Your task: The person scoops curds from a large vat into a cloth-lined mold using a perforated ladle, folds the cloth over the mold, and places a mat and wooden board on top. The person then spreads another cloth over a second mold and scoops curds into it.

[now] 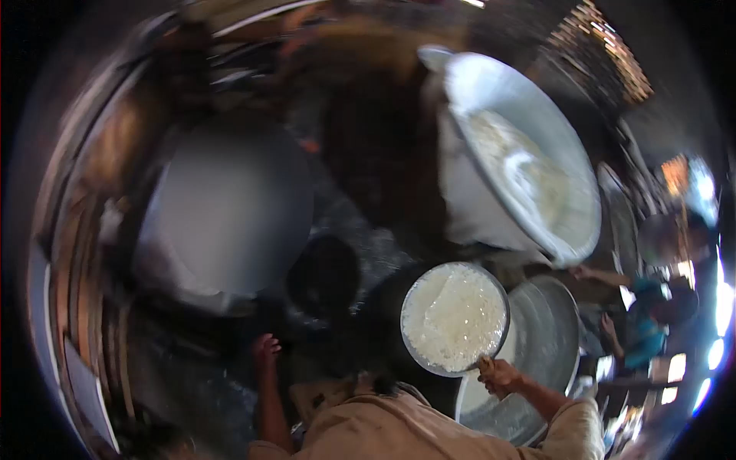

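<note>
Gripping a short handle (pixel 484 364), the right hand (pixel 500 378) has its fingers closed round it and holds a round pan (pixel 506 314) out in front of the body. Whitish liquid (pixel 452 322) with small bubbles spreads across the pan almost to its rim. Seen from above, the pan covers the left edge of a wide grey basin (pixel 556 330); whether the two touch cannot be told. More pale liquid (pixel 479 395) lies in that basin, towards its left side, while the right side shows bare metal.

Past the basin's far edge stands a larger, pale basin (pixel 529 92), its mouth looking tilted to the right, with cloudy, cream-coloured contents (pixel 529 169) near its lower edge.

Well apart from the pan, the left hand (pixel 267 346) is open, fingers loosely parted, above the dark floor (pixel 207 391). Nearest to it are a dark round object (pixel 326 272) and, farther left, a big grey round shape (pixel 230 199), too blurred for its contents to be made out.

Beyond the right edge of the grey basin is another person (pixel 648 330) in a teal top, one arm stretched towards the pale basin. Wooden slats (pixel 77 291) run along the far left.
</note>
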{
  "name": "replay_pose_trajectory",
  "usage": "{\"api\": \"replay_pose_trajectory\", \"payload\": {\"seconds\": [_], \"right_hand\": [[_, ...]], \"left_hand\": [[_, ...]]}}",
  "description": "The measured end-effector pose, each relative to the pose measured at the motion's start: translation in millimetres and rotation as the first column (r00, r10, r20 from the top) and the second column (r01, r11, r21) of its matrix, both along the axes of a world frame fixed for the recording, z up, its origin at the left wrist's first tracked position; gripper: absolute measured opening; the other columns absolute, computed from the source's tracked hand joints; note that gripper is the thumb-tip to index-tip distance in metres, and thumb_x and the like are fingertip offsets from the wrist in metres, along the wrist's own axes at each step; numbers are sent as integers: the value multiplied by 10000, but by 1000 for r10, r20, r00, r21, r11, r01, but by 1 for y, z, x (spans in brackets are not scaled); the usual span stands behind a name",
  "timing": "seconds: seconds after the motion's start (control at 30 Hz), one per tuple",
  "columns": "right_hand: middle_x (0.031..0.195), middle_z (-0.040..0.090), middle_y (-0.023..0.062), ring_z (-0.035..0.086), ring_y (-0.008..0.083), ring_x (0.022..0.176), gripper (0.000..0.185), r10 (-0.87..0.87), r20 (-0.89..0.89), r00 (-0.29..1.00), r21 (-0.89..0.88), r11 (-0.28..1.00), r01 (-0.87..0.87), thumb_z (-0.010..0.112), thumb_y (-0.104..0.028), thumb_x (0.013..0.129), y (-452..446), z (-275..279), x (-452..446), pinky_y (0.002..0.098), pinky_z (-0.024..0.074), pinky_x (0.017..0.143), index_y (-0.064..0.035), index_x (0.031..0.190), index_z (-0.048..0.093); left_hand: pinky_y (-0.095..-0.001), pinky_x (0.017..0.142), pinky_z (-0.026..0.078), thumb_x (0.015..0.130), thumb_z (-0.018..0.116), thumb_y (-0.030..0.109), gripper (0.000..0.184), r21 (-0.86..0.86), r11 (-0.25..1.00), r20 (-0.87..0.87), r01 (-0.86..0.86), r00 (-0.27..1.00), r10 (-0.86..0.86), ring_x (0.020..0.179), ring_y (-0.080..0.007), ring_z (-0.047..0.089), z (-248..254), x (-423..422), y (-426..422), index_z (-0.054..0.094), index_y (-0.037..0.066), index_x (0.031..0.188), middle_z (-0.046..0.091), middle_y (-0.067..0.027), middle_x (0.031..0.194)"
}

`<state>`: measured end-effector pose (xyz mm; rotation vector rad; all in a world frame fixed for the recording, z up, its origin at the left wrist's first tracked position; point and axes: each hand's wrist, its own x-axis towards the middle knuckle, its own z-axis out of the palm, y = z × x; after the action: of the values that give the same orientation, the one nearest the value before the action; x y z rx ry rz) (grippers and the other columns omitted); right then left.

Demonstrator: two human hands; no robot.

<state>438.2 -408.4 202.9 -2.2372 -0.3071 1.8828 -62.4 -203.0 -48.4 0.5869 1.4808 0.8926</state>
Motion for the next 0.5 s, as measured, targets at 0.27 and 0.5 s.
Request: {"api": "replay_pose_trajectory", "payload": {"seconds": [0.27,0.5], "right_hand": [[706,543,85,545,186,595,272,379,-131,916,259,905,-337,583,-211,752,159,-191,-144,342,454,518,-57,962,503],[797,560,95,520,190,546,381,57,-593,803,271,954,132,603,-167,745,323,-312,-356,314,429,437,-71,1089,471]], "left_hand": [[-315,679,441,803,578,396,373,-163,885,-78,-436,900,429,766,-128,548,65,-77,-45,551,70,983,566,-49,912],[-308,676,427,820,550,384,327,-230,784,-108,-577,816,568,771,-131,547,70,-109,-124,551,98,977,577,-28,860]]}}
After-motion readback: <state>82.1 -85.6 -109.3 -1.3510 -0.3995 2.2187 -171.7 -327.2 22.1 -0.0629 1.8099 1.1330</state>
